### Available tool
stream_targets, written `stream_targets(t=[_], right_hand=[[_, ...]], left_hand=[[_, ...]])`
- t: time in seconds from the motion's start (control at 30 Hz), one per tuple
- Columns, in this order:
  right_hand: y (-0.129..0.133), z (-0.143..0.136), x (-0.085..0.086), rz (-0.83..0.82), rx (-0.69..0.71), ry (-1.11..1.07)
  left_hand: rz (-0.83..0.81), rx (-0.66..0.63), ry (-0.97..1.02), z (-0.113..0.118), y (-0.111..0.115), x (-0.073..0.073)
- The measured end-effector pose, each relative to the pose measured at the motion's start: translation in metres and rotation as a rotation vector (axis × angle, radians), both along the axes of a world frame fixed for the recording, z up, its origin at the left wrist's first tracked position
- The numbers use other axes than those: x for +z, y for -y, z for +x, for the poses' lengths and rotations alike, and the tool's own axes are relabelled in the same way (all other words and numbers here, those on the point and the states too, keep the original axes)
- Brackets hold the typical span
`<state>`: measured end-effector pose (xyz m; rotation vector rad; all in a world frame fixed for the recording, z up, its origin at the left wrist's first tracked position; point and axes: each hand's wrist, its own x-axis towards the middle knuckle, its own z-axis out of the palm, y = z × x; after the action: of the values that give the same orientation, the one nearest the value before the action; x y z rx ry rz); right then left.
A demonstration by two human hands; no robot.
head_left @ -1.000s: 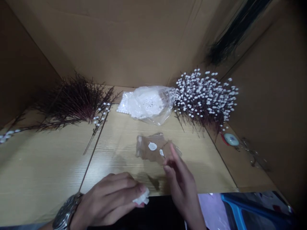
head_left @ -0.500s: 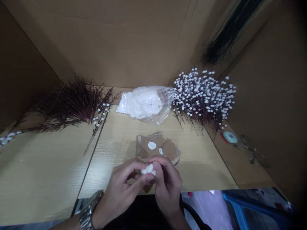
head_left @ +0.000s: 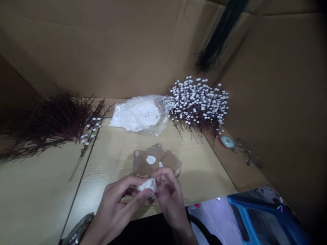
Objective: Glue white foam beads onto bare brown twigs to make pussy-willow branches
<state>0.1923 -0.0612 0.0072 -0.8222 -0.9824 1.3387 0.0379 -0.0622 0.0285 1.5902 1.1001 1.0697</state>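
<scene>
Near the table's front edge, my left hand (head_left: 119, 200) pinches a small crumpled white piece (head_left: 149, 185) between thumb and fingers. My right hand (head_left: 170, 197) is closed at the right side of that piece, its fingertips blurred; whether they grip it is hard to tell. Just beyond my hands lies a flat brown cardboard piece (head_left: 143, 165) with a round white patch (head_left: 151, 159) and a smaller one. Farther back rests a clear plastic bag (head_left: 145, 114) of small white beads.
Bare dark red twigs (head_left: 58, 119) lie at the left, a sprig with white berries beside them. White-tipped stems (head_left: 199, 102) stand at the back right. A pale green round object (head_left: 227, 142) and metal tools lie right. Cardboard walls (head_left: 102, 51) surround the table.
The view has shifted, so the table's things appear farther left. My right fingers have changed pose beside the white piece, which now shows a rounder, more open shape.
</scene>
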Motion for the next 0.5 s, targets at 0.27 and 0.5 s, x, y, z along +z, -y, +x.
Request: stream_targets(t=[0.27,0.5], right_hand=[[0.014,0.007,-0.002,0.087,-0.043,0.254],[-0.023,0.12,-0.008,0.126,-0.797,0.663]], left_hand=[[-0.272,-0.1,0.067,0.018,-0.019,-0.003],[-0.161,-0.245,-0.085,0.01,-0.026,-0.014]])
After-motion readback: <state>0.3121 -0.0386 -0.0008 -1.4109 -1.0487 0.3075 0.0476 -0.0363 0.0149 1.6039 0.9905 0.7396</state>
